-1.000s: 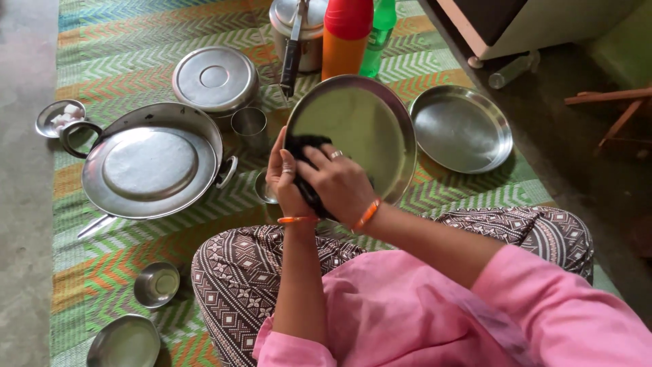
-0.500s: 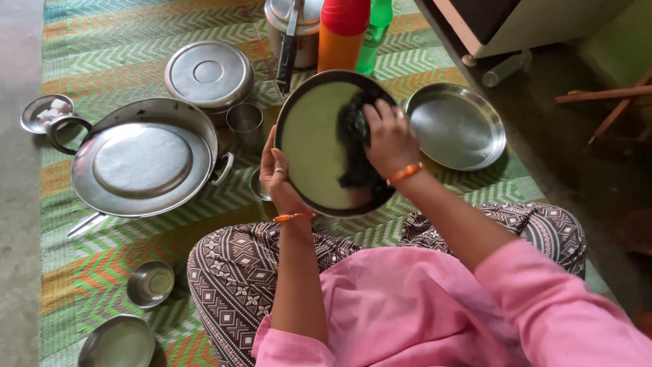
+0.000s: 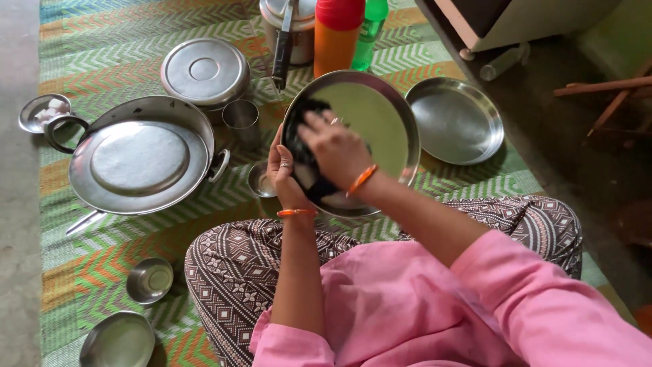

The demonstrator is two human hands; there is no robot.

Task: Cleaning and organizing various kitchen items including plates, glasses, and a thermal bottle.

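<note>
Steel plate (image 3: 380, 115) is held tilted above the mat (image 3: 136, 238), rim clamped by left hand (image 3: 282, 173). Dark cloth (image 3: 305, 160) is pressed on it by closed right hand (image 3: 337, 151). Plate judged stiff, light, slippery; rim grip is best.

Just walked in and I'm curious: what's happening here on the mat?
A person sitting on a striped mat holds a round steel plate tilted up with the left hand. The right hand presses a dark cloth against its face. Another plate, a lidded pan and small bowls lie around.
</note>
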